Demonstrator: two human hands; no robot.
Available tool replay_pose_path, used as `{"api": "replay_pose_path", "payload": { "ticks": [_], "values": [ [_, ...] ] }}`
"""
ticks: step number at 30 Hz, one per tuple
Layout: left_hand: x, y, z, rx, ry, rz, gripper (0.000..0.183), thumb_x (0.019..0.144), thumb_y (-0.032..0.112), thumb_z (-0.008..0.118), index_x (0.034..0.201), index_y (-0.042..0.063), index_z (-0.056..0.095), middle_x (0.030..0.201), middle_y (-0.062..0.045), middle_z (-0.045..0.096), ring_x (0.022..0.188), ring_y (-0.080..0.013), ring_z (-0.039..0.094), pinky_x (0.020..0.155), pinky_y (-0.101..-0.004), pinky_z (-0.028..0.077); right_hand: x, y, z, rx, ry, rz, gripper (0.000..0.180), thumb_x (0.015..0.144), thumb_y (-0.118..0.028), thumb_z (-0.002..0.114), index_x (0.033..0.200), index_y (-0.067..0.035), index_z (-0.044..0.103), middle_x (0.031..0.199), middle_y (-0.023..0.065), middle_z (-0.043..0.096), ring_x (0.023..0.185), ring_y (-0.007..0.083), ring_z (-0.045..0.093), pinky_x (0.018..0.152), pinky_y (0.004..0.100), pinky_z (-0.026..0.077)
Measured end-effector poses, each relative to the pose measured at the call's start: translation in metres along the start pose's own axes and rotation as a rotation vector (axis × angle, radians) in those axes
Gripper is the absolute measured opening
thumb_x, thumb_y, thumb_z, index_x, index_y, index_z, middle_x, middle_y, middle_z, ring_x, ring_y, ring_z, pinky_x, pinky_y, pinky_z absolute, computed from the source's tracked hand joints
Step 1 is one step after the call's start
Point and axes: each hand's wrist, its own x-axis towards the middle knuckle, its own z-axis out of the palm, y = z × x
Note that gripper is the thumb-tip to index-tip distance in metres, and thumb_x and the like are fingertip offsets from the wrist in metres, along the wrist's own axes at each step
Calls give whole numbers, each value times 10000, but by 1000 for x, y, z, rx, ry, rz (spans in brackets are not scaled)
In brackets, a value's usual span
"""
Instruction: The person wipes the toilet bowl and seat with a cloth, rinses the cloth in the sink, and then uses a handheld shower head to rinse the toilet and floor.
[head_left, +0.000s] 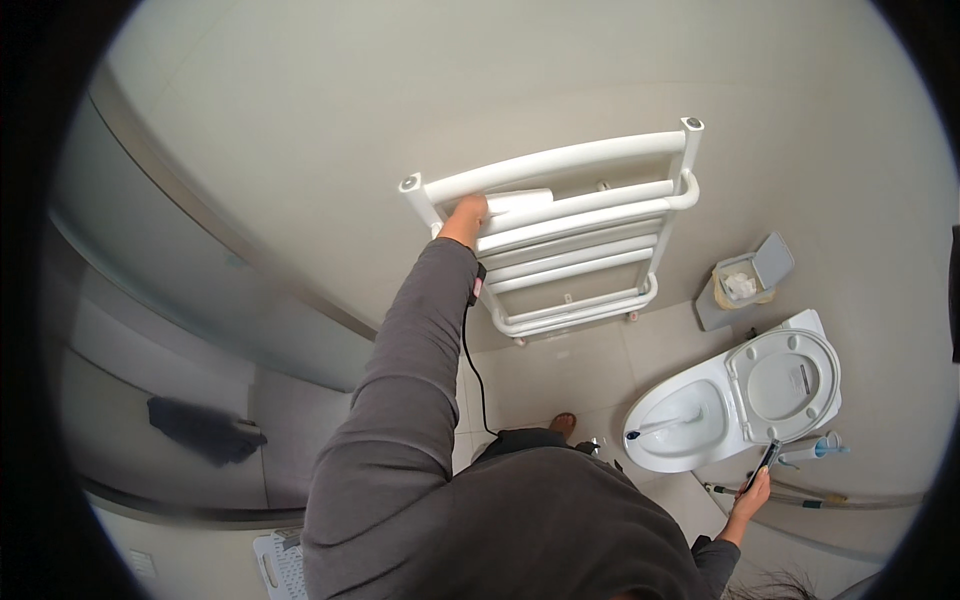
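My left hand (468, 216) reaches to the upper bars of a white towel rack (559, 161) on the wall. It grips one end of a white cloth or paper piece (519, 200) lying along a bar; most of my fingers are hidden. Lower right, my right hand (752, 496) holds a slim dark device (763, 463), seemingly a smartphone, beside the raised seat of a white toilet (679, 427). A dark band with a black cable is on my left wrist.
A grey waste bin (712, 300) with its lid up holds crumpled tissue. Near my right hand are a toilet brush holder (806, 450) and a long pole (795, 501) by the wall. Glass shower panels (217, 247) curve along the left. A perforated white plastic item (279, 566) stands lower left.
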Motion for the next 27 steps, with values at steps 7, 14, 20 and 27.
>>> {"api": "replay_pose_path", "payload": {
  "ticks": [7,14,20,27],
  "values": [
    [43,-24,13,533,-75,160,351,897,263,460,1063,20,651,1107,-165,637,960,-335,632,825,-418,489,-4,-1,0,52,2,33,422,984,-418,444,693,-112,462,471,-33,354,354,62,325,331,233,233],
    [97,-43,20,978,-259,369,331,867,254,469,977,17,672,1075,-197,641,960,-343,638,835,-409,485,-12,-3,2,8,4,75,427,984,-410,448,677,-114,449,486,-30,370,374,68,339,358,240,246],
    [54,-27,3,763,-221,323,407,836,355,507,1062,57,668,1038,-203,662,961,-329,641,871,-398,482,-8,0,7,28,12,112,442,973,-436,462,674,-112,453,482,-26,376,372,71,349,356,237,256],
    [15,-10,-9,723,-151,381,605,873,473,518,1321,67,512,1232,-169,599,1132,-309,569,982,-366,419,-1,5,9,43,-5,51,418,978,-424,459,692,-118,452,468,-27,351,343,65,330,315,232,237]
  ]
}}
